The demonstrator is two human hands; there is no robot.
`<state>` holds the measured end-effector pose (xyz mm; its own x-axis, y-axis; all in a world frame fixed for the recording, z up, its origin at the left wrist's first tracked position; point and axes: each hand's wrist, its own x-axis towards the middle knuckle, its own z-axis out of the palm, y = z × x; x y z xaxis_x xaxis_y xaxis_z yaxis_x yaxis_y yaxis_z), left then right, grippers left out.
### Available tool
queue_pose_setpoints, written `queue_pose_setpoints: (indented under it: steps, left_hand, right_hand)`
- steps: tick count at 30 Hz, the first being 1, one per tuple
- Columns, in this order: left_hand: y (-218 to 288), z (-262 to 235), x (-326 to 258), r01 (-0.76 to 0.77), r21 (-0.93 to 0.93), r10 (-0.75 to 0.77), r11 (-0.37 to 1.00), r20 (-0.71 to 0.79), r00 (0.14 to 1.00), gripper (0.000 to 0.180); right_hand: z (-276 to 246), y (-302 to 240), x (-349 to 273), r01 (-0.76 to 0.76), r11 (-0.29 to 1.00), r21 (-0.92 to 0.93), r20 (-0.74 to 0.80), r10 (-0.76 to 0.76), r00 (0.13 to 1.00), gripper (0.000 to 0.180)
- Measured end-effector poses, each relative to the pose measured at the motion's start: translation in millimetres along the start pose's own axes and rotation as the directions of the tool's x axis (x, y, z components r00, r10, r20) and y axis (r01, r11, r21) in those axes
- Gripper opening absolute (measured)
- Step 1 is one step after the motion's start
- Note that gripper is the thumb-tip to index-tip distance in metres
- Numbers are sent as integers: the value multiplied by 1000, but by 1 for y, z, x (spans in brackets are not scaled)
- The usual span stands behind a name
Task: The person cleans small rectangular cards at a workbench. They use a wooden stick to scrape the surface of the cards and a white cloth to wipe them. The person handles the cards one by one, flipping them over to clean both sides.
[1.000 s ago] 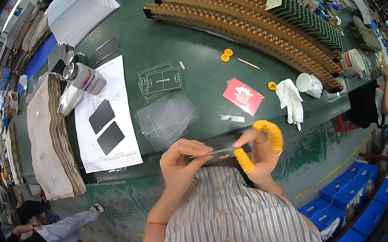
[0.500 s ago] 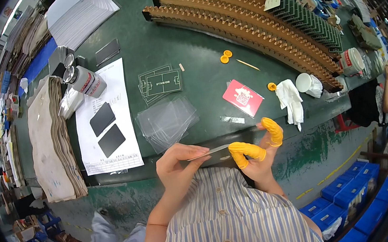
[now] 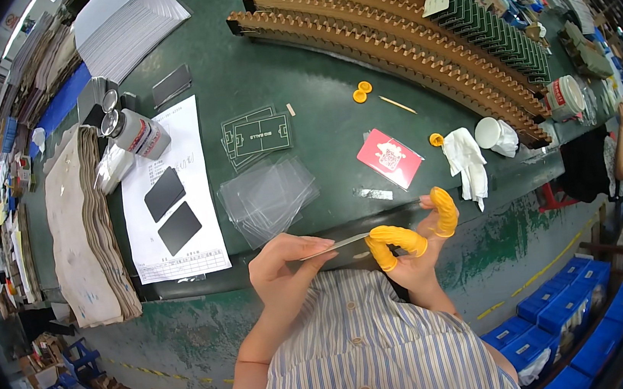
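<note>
While the green tabletop [image 3: 325, 108] spreads across the view, slotted wooden racks [image 3: 355, 41] fill its far right portion and a printed paper sheet [image 3: 146, 244] lies toward the left. Nearer the middle rests a loose pile of clear sheets [image 3: 269, 195]. The left hand [image 3: 277, 267] has its grip clamped on one end of a thin card [image 3: 344, 244], thumb below and fingers above; the right hand [image 3: 415, 259] meets the other end, though I cannot tell whether its grip pinches or merely touches. That card sits between both hands, nearly edge-on, by the tabletop's front edge. It could bow or crack if the hands pressed unevenly, or drop past the edge if the left pinch loosened. Smallest, the yellow finger covers [image 3: 402, 238] could catch or drag on the card's rim.
</note>
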<state>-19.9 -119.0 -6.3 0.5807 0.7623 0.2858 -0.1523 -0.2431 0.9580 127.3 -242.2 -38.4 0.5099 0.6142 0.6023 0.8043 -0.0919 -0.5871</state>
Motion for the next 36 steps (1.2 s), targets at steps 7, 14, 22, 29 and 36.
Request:
queue_pose_setpoints:
  steps: [7,14,22,29,36]
  left_hand:
    - [-1,-1,-1,-5,4,5,1000,0,1000,22]
    - [1,0,-2,15,-4,-15,1000,-11,1000,22]
    - [4,1,-3,35,-1,-35,999,-18,999,21]
    - [1,0,-4,9,40,-10,999,2,1000,21]
    - [0,1,-5,6,39,-6,999,2,1000,21]
  right_hand:
    - [1,0,0,-24,1000,6,-7,24,1000,20]
    - [-1,-1,2,62,997,-35,15,-61,998,18]
    - [-3,-3,2,37,996,-83,17,-36,999,15]
    - [-4,2,-1,115,989,-92,42,-112,993,16]
    - [-4,-1,3,71,991,-112,-20,-74,997,17]
